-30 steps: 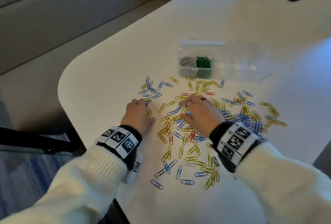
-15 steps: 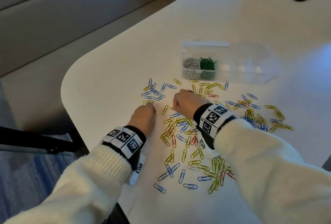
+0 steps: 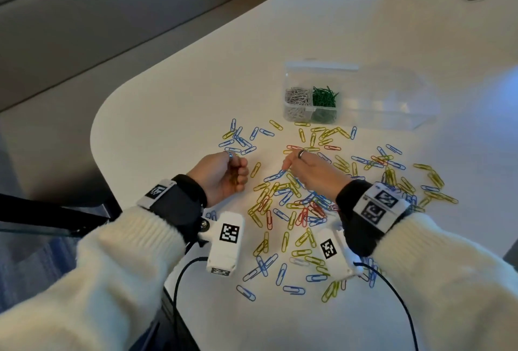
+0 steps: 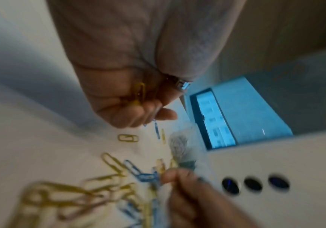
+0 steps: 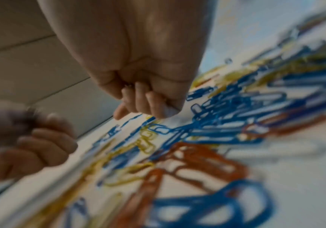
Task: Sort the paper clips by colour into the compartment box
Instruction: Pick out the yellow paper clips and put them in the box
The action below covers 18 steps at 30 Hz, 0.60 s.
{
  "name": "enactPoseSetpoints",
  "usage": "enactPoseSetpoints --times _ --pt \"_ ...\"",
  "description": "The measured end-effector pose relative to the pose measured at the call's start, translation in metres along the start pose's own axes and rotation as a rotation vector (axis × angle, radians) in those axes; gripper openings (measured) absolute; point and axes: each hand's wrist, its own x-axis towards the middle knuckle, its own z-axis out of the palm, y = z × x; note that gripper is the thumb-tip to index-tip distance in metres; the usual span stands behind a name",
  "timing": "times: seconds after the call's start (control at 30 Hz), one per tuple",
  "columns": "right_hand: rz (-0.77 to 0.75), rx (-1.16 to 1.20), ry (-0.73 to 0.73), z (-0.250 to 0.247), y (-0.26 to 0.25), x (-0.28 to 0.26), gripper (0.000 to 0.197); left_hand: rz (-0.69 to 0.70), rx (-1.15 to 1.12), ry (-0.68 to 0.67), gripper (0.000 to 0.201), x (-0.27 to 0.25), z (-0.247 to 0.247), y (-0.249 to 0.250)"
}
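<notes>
Our left hand [image 3: 224, 175] clutches light, slippery yellow clips [image 4: 138, 94]; our right hand [image 3: 307, 172], fingers curled at 9 o'clock of the pile [image 3: 294, 202], pinches flat wire, though what it holds we cannot tell.

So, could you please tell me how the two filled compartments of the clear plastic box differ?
The left filled compartment of the clear plastic compartment box holds white paper clips; the right filled compartment beside it holds green paper clips. The green heap rises slightly higher. Both hold one colour only.

Right hand [image 5: 138, 64] fingers' hold: blurred, unreadable
</notes>
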Motion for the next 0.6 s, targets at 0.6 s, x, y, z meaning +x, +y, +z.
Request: enactPoseSetpoints --times 0.6 --pt "-0.222 -0.628 0.07 0.001 0.012 -0.003 0.012 0.35 0.92 0.181 0.016 0.02 0.012 -0.018"
